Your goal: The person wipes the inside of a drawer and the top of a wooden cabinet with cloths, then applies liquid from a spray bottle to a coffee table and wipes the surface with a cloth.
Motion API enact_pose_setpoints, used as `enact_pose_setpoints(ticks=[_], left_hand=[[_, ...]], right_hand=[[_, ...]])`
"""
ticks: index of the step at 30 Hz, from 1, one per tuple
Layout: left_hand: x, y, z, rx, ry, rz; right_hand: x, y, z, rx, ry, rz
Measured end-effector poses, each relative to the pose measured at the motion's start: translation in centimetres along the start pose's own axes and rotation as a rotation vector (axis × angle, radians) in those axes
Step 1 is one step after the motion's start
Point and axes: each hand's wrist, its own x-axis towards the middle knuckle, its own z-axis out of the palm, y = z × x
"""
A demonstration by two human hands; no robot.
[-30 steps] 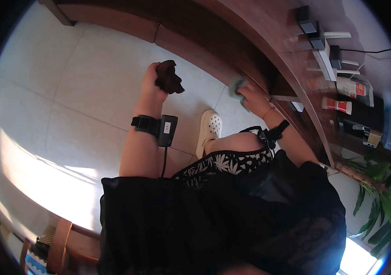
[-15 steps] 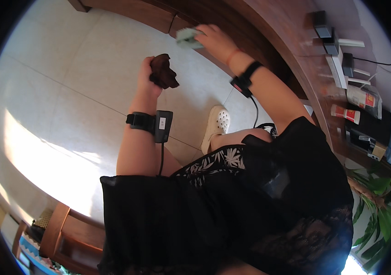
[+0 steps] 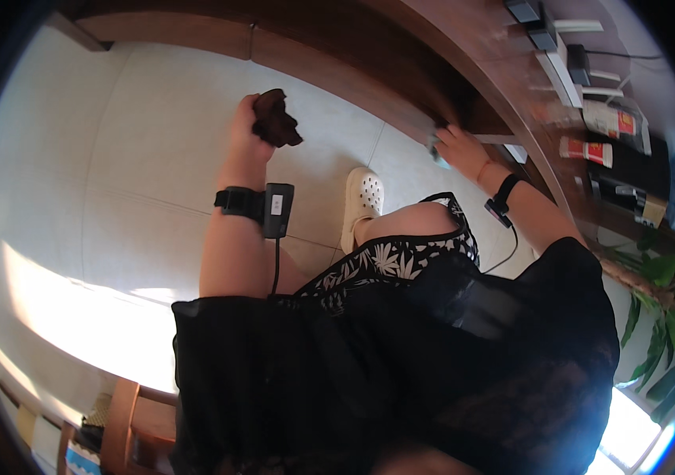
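Observation:
My left hand [image 3: 247, 127] is closed round a crumpled dark brown cloth [image 3: 276, 119], held up over the pale tiled floor. Over on the right, my right hand [image 3: 462, 150] grips a pale green cloth [image 3: 438, 149] at the front of the dark wooden cabinet [image 3: 353, 59]. The fingers cover much of this cloth, and I cannot tell how firmly it touches the wood. Black straps with small devices and cables sit on both forearms.
On the cabinet top lie a white power strip [image 3: 561, 77] with plugs, a red and white cup [image 3: 585, 150] and a packet [image 3: 614, 120]. A leafy plant [image 3: 670, 340] stands at lower right. My cream clog [image 3: 364, 198] rests on the floor; wooden furniture [image 3: 144, 416] is at lower left.
My right hand has swept right and nearer along the cabinet front with the green cloth. The left hand keeps the brown cloth, almost unmoved. The view has shifted slightly.

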Motion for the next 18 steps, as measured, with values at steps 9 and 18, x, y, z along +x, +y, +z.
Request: enact_pose_setpoints(ticks=[9,18], left_hand=[[-2.0,0.2,2.4,0.045,0.066,-0.072],[-3.0,1.0,2.1,-0.072,0.124,0.036]], right_hand=[[30.7,-4.7,-7.5,-0.274,0.66,-0.22],[21.6,-2.6,5.9,-0.516,-0.076,-0.52]])
